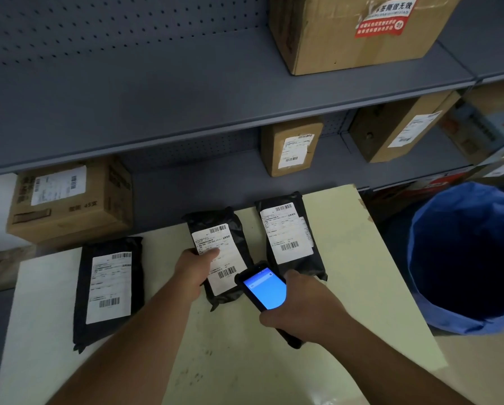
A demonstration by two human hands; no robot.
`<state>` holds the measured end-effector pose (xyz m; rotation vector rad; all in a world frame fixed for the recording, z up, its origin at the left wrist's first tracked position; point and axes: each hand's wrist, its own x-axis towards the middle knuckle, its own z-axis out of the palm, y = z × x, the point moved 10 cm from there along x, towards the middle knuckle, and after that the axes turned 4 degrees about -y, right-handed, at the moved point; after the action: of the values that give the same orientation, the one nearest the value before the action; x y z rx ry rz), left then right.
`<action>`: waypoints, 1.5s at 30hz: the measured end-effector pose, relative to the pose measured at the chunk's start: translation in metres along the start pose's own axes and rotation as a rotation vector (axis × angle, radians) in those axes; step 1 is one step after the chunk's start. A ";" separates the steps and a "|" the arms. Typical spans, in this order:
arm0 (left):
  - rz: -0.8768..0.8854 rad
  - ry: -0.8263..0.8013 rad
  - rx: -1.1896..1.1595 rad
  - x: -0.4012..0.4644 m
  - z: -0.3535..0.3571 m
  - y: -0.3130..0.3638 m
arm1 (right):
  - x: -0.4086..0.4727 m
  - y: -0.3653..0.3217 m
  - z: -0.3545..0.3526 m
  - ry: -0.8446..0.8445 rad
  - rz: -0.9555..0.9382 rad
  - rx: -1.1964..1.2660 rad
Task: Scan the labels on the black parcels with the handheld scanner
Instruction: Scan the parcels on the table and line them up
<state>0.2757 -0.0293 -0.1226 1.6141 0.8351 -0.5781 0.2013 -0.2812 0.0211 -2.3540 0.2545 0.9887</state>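
Three black parcels with white barcode labels lie on a pale yellow table: a left parcel, a middle parcel and a right parcel. My left hand grips the middle parcel's left edge, thumb on its label. My right hand holds the black handheld scanner, its blue screen lit, with its tip over the lower right corner of the middle parcel.
Grey metal shelves stand behind the table with cardboard boxes on them. A large box sits on the upper shelf. A blue bin stands just right of the table.
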 end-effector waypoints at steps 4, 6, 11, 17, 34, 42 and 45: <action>-0.009 0.002 0.030 0.006 0.011 -0.001 | 0.003 0.010 -0.003 -0.003 0.022 0.041; -0.012 -0.001 0.034 0.010 0.018 -0.002 | 0.005 0.014 -0.005 -0.003 0.030 0.053; -0.005 0.019 0.028 0.014 0.033 0.001 | 0.008 0.024 -0.010 -0.003 0.036 0.083; -0.020 0.011 0.035 0.016 0.048 0.001 | 0.010 0.032 -0.012 0.004 0.033 0.101; -0.065 -0.043 0.114 0.008 0.007 -0.004 | 0.001 0.009 0.018 -0.039 0.020 0.096; -0.049 0.002 0.028 -0.003 -0.054 -0.006 | 0.005 -0.031 0.045 -0.055 -0.024 0.007; -0.028 -0.017 -0.014 -0.003 -0.080 -0.012 | 0.006 -0.051 0.057 -0.060 -0.040 -0.027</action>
<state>0.2585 0.0484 -0.1110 1.5850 0.8480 -0.6035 0.1908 -0.2071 0.0063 -2.3399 0.1717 1.0484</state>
